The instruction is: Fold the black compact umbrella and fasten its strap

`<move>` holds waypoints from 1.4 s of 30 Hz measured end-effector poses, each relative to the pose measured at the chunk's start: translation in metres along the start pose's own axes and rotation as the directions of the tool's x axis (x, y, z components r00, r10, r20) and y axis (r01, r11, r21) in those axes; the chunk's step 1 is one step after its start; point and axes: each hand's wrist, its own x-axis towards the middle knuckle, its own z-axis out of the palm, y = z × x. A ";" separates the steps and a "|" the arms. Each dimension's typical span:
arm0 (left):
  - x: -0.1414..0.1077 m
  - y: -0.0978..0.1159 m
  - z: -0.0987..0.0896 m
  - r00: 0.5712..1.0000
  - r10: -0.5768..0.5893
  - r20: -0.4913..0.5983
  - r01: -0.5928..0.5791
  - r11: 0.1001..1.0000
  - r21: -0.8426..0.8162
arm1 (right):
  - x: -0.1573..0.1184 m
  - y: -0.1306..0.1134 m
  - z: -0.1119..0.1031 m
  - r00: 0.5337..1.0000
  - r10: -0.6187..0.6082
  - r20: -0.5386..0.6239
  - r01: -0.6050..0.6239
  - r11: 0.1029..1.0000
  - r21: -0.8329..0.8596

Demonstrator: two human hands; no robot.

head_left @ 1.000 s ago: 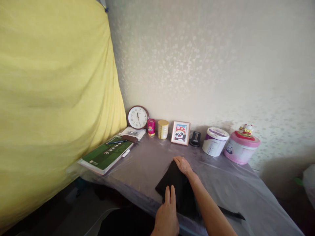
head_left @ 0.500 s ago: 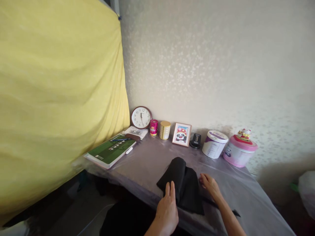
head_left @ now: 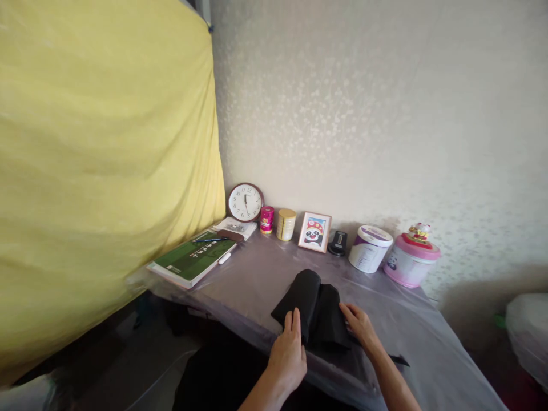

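Observation:
A black folded cloth point(head_left: 302, 294) lies near the table's front edge, doubled into two thick, rounded halves side by side. My left hand point(head_left: 287, 349) is at the near end of its left half, with two fingers stretched along the top; the thumb side curls round the near edge, partly hidden. At the right half's outer edge, my right hand point(head_left: 358, 326) pinches the cloth between thumb and fingers. A thin black strap end point(head_left: 400, 360) sticks out beyond my right forearm.
Along the wall stand a clock point(head_left: 245, 202), a pink can point(head_left: 266, 220), a yellow-lidded can point(head_left: 286, 225), a panda picture frame point(head_left: 314, 232), a black stapler-like object point(head_left: 338, 244), a white tub point(head_left: 370, 249) and a pink-lidded tub point(head_left: 411, 261) with a figurine. A green book point(head_left: 192, 260) lies left.
My right hand has closed on the cloth's right edge and moved slightly left. The right half has folded inward and its near edge has lifted. My left hand stays on the left half.

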 end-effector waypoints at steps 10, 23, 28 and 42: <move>-0.001 0.001 -0.001 1.000 0.006 0.013 -0.006 1.000 -0.005 | 0.010 -0.015 0.010 0.983 -0.105 -0.148 0.089 0.990 -0.110; 0.000 -0.004 -0.004 1.000 0.001 -0.002 -0.001 0.998 -0.058 | 0.034 -0.001 0.022 0.970 -0.134 -0.201 0.118 0.989 -0.092; 0.002 -0.006 -0.006 1.000 0.002 -0.005 -0.002 0.997 -0.082 | 0.037 -0.013 0.022 0.971 -0.145 -0.190 0.143 0.989 -0.019; 0.009 -0.025 -0.009 0.996 0.063 -0.063 -0.079 0.953 -0.293 | 0.031 -0.013 0.022 0.994 0.102 0.043 -0.110 0.897 0.429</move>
